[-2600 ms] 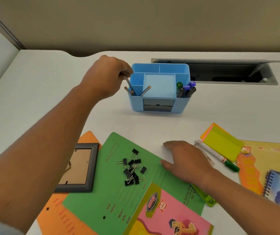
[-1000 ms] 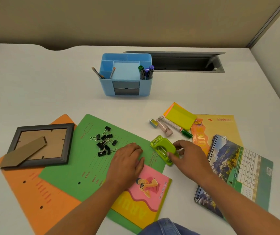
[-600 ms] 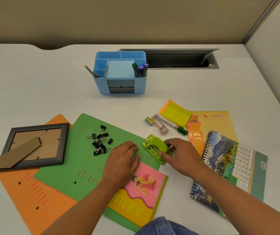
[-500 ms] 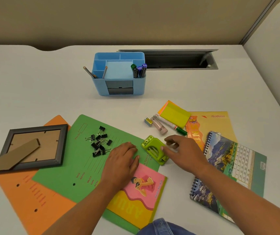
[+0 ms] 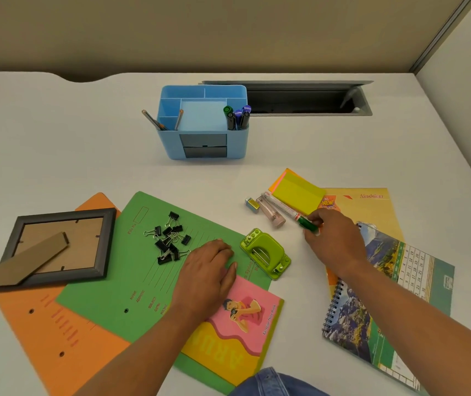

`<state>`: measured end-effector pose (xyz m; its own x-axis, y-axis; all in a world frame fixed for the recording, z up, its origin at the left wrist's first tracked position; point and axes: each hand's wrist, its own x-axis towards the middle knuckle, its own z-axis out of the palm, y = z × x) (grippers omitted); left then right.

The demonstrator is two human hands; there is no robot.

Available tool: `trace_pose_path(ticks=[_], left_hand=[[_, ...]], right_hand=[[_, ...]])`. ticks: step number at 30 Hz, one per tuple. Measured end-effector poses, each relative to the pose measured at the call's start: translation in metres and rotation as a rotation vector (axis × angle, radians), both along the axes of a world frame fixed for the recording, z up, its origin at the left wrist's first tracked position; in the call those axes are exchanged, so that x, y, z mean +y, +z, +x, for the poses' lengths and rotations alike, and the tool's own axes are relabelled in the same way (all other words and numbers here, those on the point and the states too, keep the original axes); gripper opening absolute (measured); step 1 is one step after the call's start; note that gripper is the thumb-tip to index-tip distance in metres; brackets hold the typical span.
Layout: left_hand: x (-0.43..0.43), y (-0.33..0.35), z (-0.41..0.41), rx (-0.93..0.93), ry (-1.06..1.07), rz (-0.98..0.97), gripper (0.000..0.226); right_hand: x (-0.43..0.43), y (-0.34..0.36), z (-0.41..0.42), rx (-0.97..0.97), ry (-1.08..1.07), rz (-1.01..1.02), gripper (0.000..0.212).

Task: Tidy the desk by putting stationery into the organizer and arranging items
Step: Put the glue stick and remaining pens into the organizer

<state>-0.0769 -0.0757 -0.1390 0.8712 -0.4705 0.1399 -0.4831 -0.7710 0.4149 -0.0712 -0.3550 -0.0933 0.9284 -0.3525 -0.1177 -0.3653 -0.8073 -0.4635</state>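
The blue organizer [image 5: 205,150] stands at the middle back of the desk, with pencils [image 5: 154,121] in its left slot and pens [image 5: 238,117] on its right. My right hand [image 5: 334,238] pinches the green cap of a white marker [image 5: 285,208] that lies on the desk beside a pink tube [image 5: 271,214] and a small eraser [image 5: 252,202]. My left hand [image 5: 208,270] rests palm down on the green folder [image 5: 142,281], holding nothing. A green hole punch [image 5: 265,252] sits between my hands, untouched. Black binder clips [image 5: 170,238] are heaped on the folder.
Yellow sticky notes [image 5: 298,192] lie behind the marker. A yellow book [image 5: 371,207] and a spiral calendar [image 5: 385,310] are on the right. A picture frame [image 5: 57,247] lies on an orange folder [image 5: 42,338] at the left, a pink notebook [image 5: 237,324] near me. A cable slot [image 5: 300,98] opens behind the organizer.
My right hand let go of the green hole punch and moved right and away to the marker's green cap. My left hand stayed on the green folder.
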Motion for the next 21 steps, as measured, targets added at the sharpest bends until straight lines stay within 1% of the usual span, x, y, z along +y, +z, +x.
trace_pose_path(ticks=[3,6,12,16,21], left_hand=[[0.000,0.000,0.000,0.005,0.002,-0.006,0.032],[0.001,-0.001,0.000,0.010,0.000,-0.009,0.033],[0.001,-0.001,0.000,0.004,-0.004,-0.016,0.033],[0.002,-0.002,0.001,-0.003,-0.011,-0.022,0.032],[0.003,-0.004,0.001,-0.018,-0.016,-0.037,0.030]], right_hand=[[0.002,0.000,0.002,0.004,-0.007,0.044,0.023],[0.004,0.004,0.005,-0.066,-0.020,0.101,0.020],[0.011,0.038,0.017,-0.391,-0.054,0.223,0.014],[0.014,0.085,0.043,-0.610,-0.029,0.281,0.015],[0.023,0.149,0.099,-0.789,0.032,0.291,0.018]])
